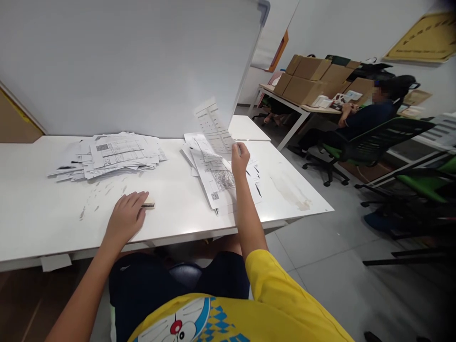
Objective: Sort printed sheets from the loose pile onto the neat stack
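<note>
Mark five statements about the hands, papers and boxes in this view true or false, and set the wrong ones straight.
1. The right hand holds up a printed sheet. True.
2. A messy paper pile lies beyond the left hand. True.
3. The left hand also raises a sheet. False: it is low at the white desk, partly covering a small pale object.
4. A person sits near cardboard boxes. True.
5. The boxes stand on the floor. False: they are stacked on a table.

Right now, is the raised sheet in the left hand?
No: the right hand holds the raised sheet above other papers, while the left hand rests at a small beige object on the table.
</note>
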